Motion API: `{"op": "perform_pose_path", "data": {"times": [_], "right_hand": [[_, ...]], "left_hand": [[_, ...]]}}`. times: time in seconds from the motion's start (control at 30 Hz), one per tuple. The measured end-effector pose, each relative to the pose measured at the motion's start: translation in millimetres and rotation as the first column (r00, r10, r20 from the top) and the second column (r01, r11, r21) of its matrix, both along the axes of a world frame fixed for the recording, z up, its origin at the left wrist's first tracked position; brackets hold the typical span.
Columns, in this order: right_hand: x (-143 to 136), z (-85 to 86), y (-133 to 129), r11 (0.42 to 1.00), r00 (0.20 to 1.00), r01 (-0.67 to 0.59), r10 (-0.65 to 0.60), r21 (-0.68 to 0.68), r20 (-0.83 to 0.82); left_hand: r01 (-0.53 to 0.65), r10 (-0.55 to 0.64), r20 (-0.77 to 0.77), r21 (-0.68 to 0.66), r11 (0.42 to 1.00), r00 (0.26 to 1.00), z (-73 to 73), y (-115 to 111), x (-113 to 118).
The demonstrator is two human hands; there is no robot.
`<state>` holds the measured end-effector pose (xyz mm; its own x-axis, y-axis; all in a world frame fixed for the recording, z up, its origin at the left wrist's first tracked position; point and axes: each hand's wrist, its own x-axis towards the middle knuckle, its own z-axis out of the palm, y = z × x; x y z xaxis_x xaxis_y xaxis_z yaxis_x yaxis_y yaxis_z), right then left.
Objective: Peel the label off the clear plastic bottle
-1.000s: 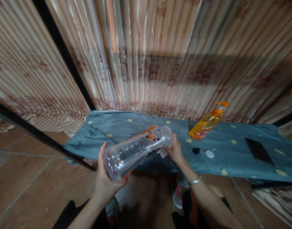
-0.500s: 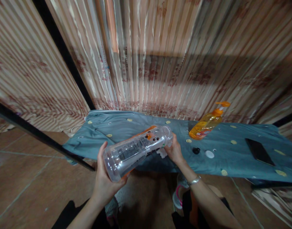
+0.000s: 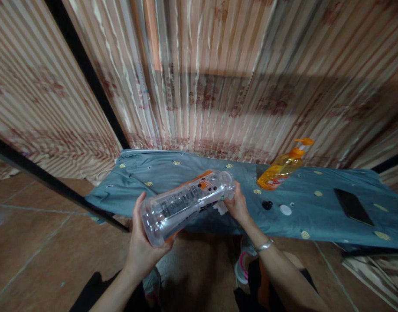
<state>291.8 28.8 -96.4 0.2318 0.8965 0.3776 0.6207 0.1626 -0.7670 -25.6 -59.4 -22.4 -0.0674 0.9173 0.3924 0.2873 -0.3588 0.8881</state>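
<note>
A clear plastic bottle (image 3: pixel 182 207) with an orange and white label lies tilted between my two hands, above the front edge of the cloth-covered table. My left hand (image 3: pixel 145 242) grips its wide base end, thumb on the near-left side and fingers beneath. At the neck end, my right hand (image 3: pixel 237 203) is closed around the bottle, its fingers mostly hidden behind it. A crumpled white tissue-like piece (image 3: pixel 221 208) shows under the neck by my right hand; how it is held cannot be seen.
On the blue-green cloth (image 3: pixel 166 173) stand a yellow-orange pump bottle (image 3: pixel 279 171), a small black cap-like piece (image 3: pixel 267 205), a white round lid (image 3: pixel 285 209) and a dark phone-like slab (image 3: pixel 353 206). Black posts (image 3: pixel 88 78) rise at the left. A striped curtain (image 3: pixel 212 95) hangs behind.
</note>
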Motion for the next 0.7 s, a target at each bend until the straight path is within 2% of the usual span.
{"op": "perform_pose_path", "data": {"times": [0.3,0.53,0.7], "right_hand": [[0.3,0.0,0.3,1.0,1.0,0.004,-0.004,-0.014,0.018],[-0.2,-4.4,1.8,1.0,0.999,0.014,-0.015,0.025,0.029],[-0.3,-3.2,1.4,1.0,1.0,0.014,-0.015,0.025,0.027]], "left_hand": [[-0.009,0.009,-0.001,-0.017,1.0,1.0,6.0,-0.2,2.4],[-0.03,0.032,-0.025,0.055,0.998,0.999,1.5,1.5,4.5],[-0.021,0.021,0.003,0.045,0.999,1.0,0.7,2.1,4.7]]}}
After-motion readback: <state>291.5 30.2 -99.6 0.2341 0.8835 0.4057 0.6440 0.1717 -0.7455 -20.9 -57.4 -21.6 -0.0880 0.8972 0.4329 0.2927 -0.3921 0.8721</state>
